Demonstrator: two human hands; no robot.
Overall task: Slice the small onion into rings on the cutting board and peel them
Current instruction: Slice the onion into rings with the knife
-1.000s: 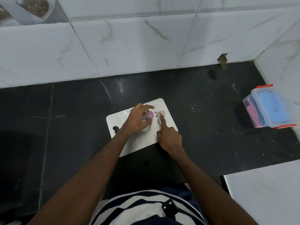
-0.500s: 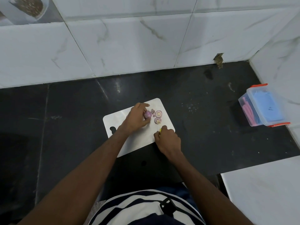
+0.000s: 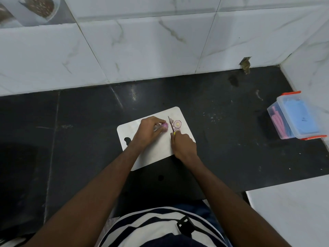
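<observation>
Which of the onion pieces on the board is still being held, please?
The uncut purple onion piece, gripped by the left hand; the cut slices lie loose beyond the knife.

No legible text; mark on container lid [image 3: 302, 118] unreadable.

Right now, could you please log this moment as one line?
stage: slicing | left hand: holds onion | right hand: knife beside onion | slices: on board

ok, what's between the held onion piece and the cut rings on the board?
In the head view, only the knife blade, held by the right hand, stands between the onion in the left hand and the rings.
</observation>
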